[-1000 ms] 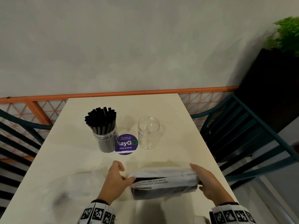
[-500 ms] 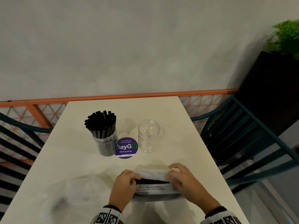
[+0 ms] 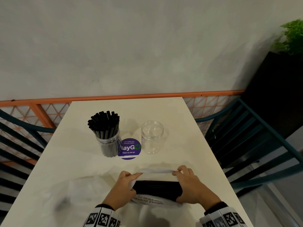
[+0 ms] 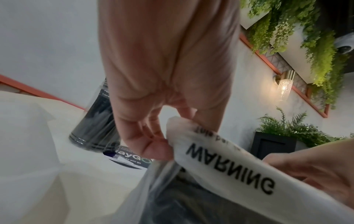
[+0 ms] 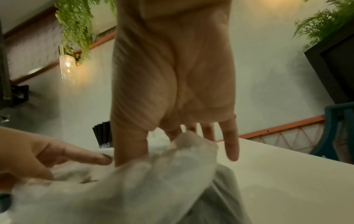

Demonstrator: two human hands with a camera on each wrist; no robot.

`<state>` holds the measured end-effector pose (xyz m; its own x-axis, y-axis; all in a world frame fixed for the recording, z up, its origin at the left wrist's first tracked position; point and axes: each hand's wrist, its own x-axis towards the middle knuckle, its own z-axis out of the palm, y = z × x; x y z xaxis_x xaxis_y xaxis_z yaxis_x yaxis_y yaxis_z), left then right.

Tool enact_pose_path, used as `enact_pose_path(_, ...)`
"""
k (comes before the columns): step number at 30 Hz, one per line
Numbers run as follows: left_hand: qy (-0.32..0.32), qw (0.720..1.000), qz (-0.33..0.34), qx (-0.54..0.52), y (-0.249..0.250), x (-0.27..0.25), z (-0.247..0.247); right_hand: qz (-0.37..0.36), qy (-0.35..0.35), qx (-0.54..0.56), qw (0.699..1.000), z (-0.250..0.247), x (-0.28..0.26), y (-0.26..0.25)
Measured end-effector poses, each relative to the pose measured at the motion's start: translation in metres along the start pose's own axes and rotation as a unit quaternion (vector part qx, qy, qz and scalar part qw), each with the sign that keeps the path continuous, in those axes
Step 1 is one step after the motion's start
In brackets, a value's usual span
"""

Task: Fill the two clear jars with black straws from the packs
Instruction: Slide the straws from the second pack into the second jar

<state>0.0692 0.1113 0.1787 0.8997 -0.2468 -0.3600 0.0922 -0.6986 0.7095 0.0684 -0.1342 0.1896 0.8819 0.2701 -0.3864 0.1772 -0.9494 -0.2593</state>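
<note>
Left hand [image 3: 122,188] and right hand [image 3: 191,185] pinch the white plastic straw pack [image 3: 155,188] open near the cream table's [image 3: 205,169] front edge. The empty clear plastic jar [image 3: 152,136] stands well apart behind.

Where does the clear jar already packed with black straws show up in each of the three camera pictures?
Head: the clear jar packed with black straws stands left of centre on the table.
Left wrist: left of centre, behind the left hand.
Right wrist: only straw tips show, left of the palm.
Shared landmark: the orange rail.
</note>
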Motion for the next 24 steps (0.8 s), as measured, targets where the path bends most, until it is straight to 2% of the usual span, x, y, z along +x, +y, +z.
enact_pose_path(3,0.040,0.998,0.028,-0.031,0.001,-0.002,-0.007,-0.078,0.117,0.028,0.990,-0.003,0.003,-0.022)
enact_pose_path(4,0.051,0.997,0.045,-0.046,0.004,-0.003,-0.009,-0.110,0.131,0.053,0.984,-0.002,0.005,-0.032)
enact_pose_path(6,0.067,0.991,0.082,-0.077,0.011,-0.005,-0.011,-0.163,0.115,0.061,0.978,0.001,0.010,-0.051)
enact_pose_path(8,0.076,0.987,0.113,-0.089,0.019,-0.008,-0.012,-0.184,0.097,0.050,0.977,0.005,0.019,-0.059)
enact_pose_path(13,0.083,0.974,0.155,-0.142,0.036,-0.016,-0.016,-0.179,0.065,0.038,0.981,-0.001,0.025,-0.064)
enact_pose_path(15,0.067,0.969,0.168,-0.167,0.041,-0.018,-0.017,-0.185,0.086,0.042,0.978,-0.002,0.024,-0.064)
enact_pose_path(18,0.045,0.954,0.163,-0.248,0.045,-0.022,-0.024,-0.174,0.107,0.100,0.974,-0.010,0.023,-0.056)
enact_pose_path(20,0.074,0.944,0.167,-0.275,0.038,-0.024,-0.034,-0.156,0.101,0.148,0.971,-0.017,0.021,-0.048)
enact_pose_path(22,0.100,0.952,0.165,-0.237,0.021,-0.022,-0.041,-0.157,0.100,0.210,0.960,-0.024,0.017,-0.039)
enact_pose_path(24,0.054,0.968,0.125,-0.213,0.012,-0.020,-0.042,-0.152,0.097,0.258,0.949,-0.030,0.013,-0.033)
